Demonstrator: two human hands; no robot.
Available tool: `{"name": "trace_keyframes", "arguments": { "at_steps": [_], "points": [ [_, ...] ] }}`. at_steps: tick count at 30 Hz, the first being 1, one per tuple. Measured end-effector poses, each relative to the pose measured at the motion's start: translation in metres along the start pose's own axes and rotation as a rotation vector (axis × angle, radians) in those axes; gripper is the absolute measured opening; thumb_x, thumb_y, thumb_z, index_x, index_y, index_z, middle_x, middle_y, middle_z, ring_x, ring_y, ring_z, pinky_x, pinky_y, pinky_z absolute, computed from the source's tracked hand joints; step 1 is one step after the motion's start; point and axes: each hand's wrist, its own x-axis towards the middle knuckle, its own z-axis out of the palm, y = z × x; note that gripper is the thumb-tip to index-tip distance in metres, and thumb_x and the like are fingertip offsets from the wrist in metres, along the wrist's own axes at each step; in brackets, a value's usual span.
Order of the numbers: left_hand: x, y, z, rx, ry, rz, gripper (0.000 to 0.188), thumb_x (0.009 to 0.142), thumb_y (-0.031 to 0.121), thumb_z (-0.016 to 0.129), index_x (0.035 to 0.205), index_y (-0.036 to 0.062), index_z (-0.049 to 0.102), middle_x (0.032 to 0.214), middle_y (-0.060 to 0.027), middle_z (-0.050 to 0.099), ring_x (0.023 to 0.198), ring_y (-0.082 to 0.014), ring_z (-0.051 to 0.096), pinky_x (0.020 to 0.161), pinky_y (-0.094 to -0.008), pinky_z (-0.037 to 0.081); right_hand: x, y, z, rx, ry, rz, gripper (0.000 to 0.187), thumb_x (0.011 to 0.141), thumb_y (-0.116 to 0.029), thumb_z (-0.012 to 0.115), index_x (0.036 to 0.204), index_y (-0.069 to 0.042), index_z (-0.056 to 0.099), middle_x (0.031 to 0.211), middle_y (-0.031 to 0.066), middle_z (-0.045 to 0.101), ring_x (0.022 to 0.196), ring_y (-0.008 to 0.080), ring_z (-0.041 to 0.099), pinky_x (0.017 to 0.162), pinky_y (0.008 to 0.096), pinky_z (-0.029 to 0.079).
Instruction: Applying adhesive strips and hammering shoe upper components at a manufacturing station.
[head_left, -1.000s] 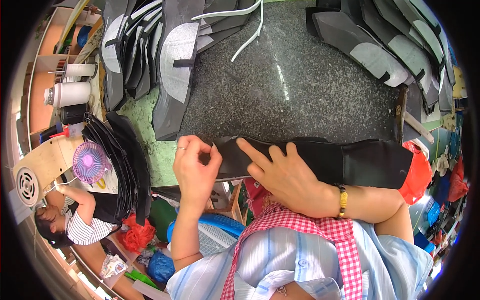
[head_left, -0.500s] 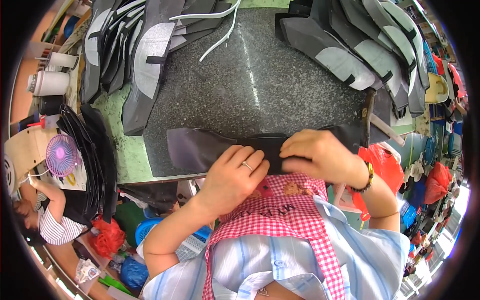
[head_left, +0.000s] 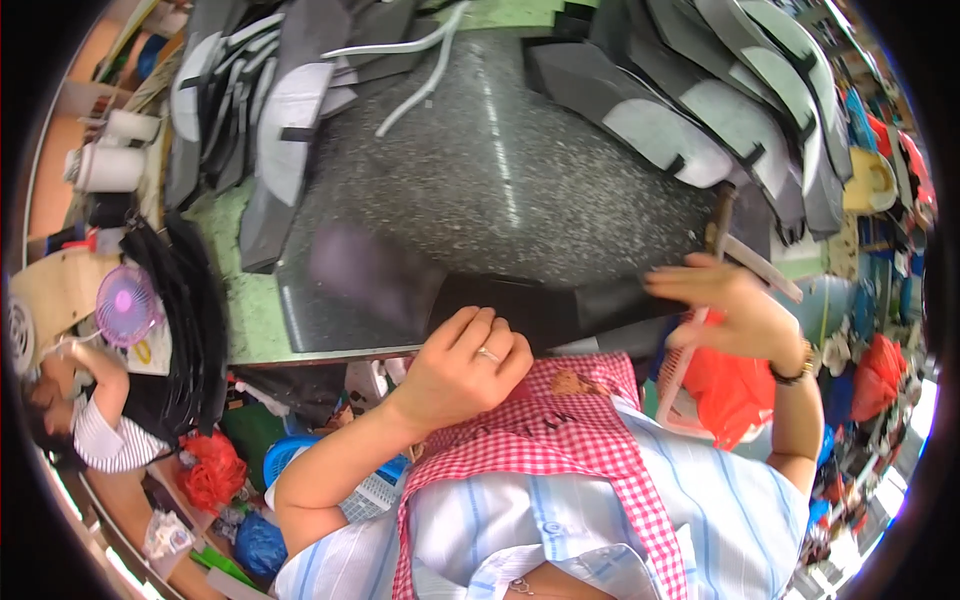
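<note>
A long dark piece of flat, leather-like material [head_left: 512,308] lies along the near edge of the dark stone slab [head_left: 420,185]. Its left end is blurred and its middle shows matte black. My left hand [head_left: 474,362], with a ring on one finger, has its fingers curled on the near edge of this piece; the thumb is hidden. Farther right, my right hand [head_left: 732,308] is stretched out with its fingers apart, close to the right end of the piece. Beyond its fingertips lies what looks like a hammer [head_left: 760,268] with a pale handle and a dark head.
Stacked dark grey pieces with pale patches stand at the far left [head_left: 295,110] and far right [head_left: 690,130]. A white strip [head_left: 420,95] trails over the slab. Black sheets [head_left: 185,320] hang at left, near a small fan [head_left: 128,305] and another person [head_left: 105,400]. A red bag [head_left: 735,395] sits lower right.
My right hand has moved right, off the middle of the dark piece, and its fingers have spread. The piece has shifted and its left end blurs. My left hand stays on the near edge.
</note>
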Motion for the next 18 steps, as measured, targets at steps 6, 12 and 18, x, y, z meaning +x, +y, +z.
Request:
{"name": "trace_keyframes", "arguments": {
  "at_steps": [6, 12, 18],
  "points": [
    [-0.04, -0.02, 0.027, -0.257, 0.213, -0.079, 0.018, 0.07, 0.009, 0.07, 0.086, 0.0032, 0.065, 0.103, -0.0117, 0.068, 0.103, -0.0297, 0.066, 0.087, -0.0424, 0.058, 0.128, -0.055, 0.019, 0.002, 0.166, -0.586, 0.062, 0.098, -0.046, 0.051, 0.134, 0.004, 0.053, 0.142, 0.0201, 0.051, 0.137, 0.0318, 0.043, 0.115, 0.0507, 0.029],
    [-0.051, -0.01, 0.032, -0.212, 0.241, -0.113, 0.023, 0.073, 0.009, 0.068, 0.095, 0.0029, 0.067, 0.107, -0.0122, 0.068, 0.1, -0.0287, 0.067, 0.09, -0.042, 0.056, 0.241, -0.063, 0.061, -0.326, 0.476, -0.686, 0.057, 0.093, -0.041, 0.057, 0.136, -0.004, 0.05, 0.143, 0.014, 0.051, 0.135, 0.0303, 0.046, 0.116, 0.0455, 0.028],
    [-0.068, -0.055, -0.108, 0.574, 0.381, -0.516, 0.015, 0.085, 0.011, 0.068, 0.097, 0.0022, 0.068, 0.089, -0.0111, 0.068, 0.079, -0.0296, 0.065, 0.069, -0.0412, 0.05, 0.262, -0.016, -0.01, -0.315, 0.787, -0.393, 0.046, 0.074, 0.004, 0.062, 0.119, -0.005, 0.06, 0.121, 0.0117, 0.061, 0.098, 0.0318, 0.061, 0.087, 0.044, 0.05]
  ]
}}
